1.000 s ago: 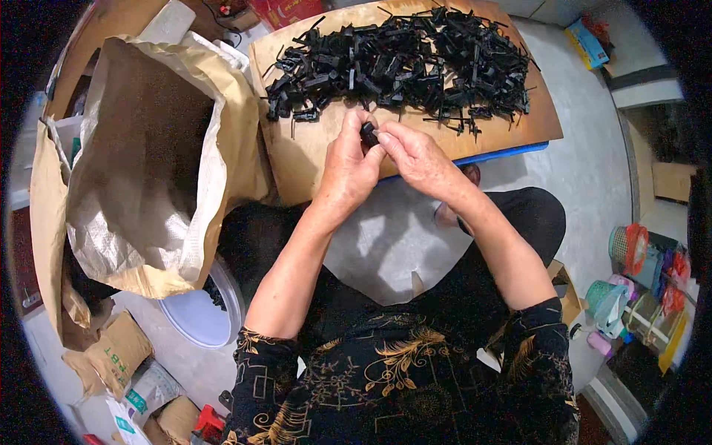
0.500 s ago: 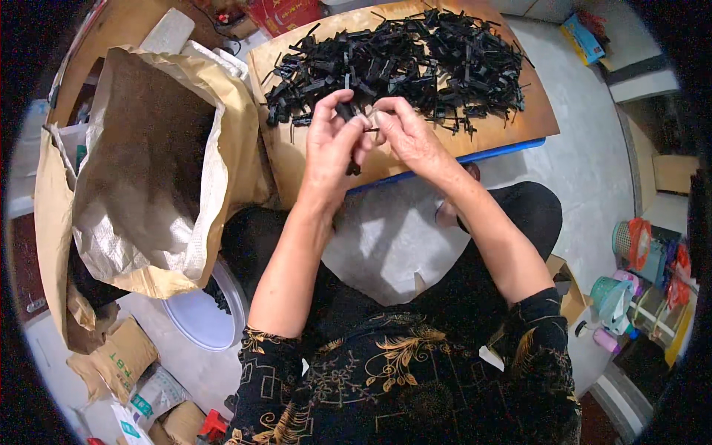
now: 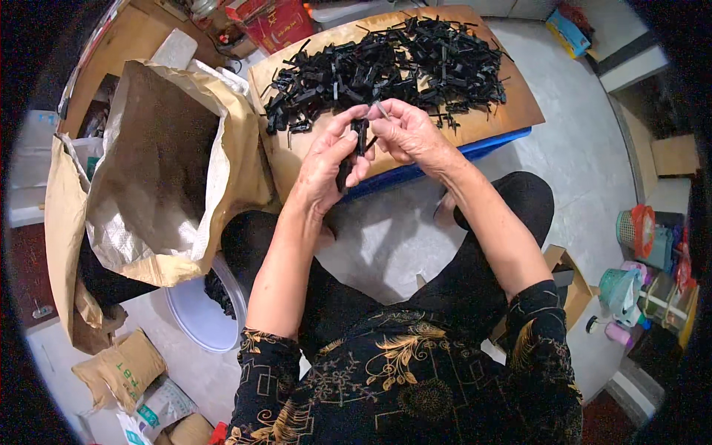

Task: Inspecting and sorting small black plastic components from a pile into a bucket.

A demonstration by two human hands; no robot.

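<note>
My left hand (image 3: 326,159) is closed around a black plastic part (image 3: 360,127), held upright between thumb and fingers above the table's near edge. More black plastic shows under its palm; whether it is the same piece I cannot tell. Beside it, my right hand (image 3: 421,141) pinches a small, thin grey strip-like thing (image 3: 383,110), its fingertips close against the part. A short dark stick pokes out below the right fingers. Just beyond both hands, a heap of similar black plastic parts (image 3: 452,70) with thin sprues covers much of the wooden board (image 3: 519,107).
A large open paper sack (image 3: 174,271) with a woven lining stands at left. Below it sits a white tub (image 3: 200,326) holding some black pieces. Filled bags (image 3: 122,371) lie at lower left, a cardboard box (image 3: 575,297) by my right knee, baskets (image 3: 612,289) at far right.
Both hands have turned slightly; the black part now stands more upright in the left hand, and the grey strip shows higher between the right fingers. The whole view has shifted a little.
</note>
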